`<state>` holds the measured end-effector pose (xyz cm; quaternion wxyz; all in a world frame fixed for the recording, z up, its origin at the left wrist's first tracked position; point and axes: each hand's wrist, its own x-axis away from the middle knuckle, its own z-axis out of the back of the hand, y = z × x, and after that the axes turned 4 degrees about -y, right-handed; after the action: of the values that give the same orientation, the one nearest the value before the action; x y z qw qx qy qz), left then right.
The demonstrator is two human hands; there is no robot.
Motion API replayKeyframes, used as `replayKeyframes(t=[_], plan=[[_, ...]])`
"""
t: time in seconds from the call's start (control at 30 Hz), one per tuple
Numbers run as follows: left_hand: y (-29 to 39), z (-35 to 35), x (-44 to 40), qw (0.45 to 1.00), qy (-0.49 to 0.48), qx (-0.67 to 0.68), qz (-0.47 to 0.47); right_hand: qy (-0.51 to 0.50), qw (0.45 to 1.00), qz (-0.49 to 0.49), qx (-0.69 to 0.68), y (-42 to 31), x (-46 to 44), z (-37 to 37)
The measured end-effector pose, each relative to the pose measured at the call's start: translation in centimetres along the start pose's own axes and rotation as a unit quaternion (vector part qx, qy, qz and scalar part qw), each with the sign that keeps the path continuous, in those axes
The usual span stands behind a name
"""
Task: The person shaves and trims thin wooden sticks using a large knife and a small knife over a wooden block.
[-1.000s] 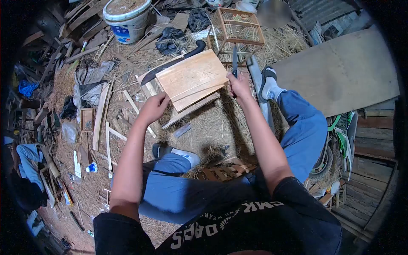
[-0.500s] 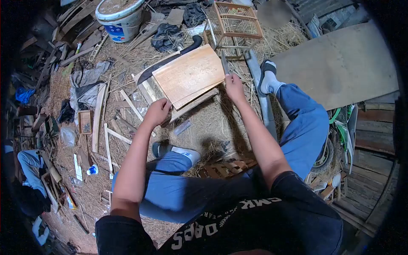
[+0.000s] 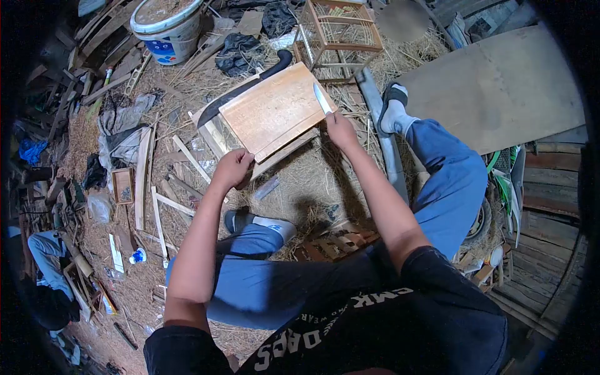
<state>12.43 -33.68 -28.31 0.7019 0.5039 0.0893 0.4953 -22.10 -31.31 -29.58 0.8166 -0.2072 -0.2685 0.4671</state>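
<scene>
A flat wooden board [image 3: 275, 106] rests on a low wooden support in front of me. My right hand [image 3: 342, 130] is closed around the handle of a knife [image 3: 322, 99], its blade pointing away over the board's right end. At the near left corner, the fingers of my left hand [image 3: 234, 167] are pinched together. They appear to hold the end of a thin wooden strip [image 3: 290, 139] along the board's near edge, though the fingertips are partly hidden. Behind the board lies a long dark blade with a curved black handle [image 3: 275, 67].
A wooden slatted frame [image 3: 342, 37] stands beyond the board, and a white bucket [image 3: 167, 31] is at the back left. Wood strips [image 3: 145, 178] and straw litter the floor. A large flat sheet [image 3: 494, 94] lies on the right. Another person's leg [image 3: 47, 253] shows far left.
The knife has tilted to the left, and its blade now shows broad and bright over the board. My right hand has shifted slightly left and nearer; the left hand stays at the corner.
</scene>
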Motion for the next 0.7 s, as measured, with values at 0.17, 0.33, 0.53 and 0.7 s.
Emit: replayKeyframes(t=[0.17, 0.33, 0.53, 0.7], plan=[[-1.1, -0.3, -0.7, 0.998, -0.025, 0.059, 0.013, -0.001, 1.000, -0.003, 0.015, -3.4, 4.0, -2.3], [-1.6, -0.3, -1.1, 0.993, -0.047, 0.107, 0.008, -0.007, 1.000, 0.027, -0.012, -3.6, 6.0, -3.9], [-0.7, -0.4, -0.9, 0.991, -0.039, 0.125, 0.030, -0.028, 0.999, 0.015, -0.022, -1.0, 2.4, -1.0], [0.0, 0.6, -0.9, 0.980, -0.078, 0.157, 0.092, 0.006, 1.000, 0.019, -0.021, -3.0, 6.7, -4.0]])
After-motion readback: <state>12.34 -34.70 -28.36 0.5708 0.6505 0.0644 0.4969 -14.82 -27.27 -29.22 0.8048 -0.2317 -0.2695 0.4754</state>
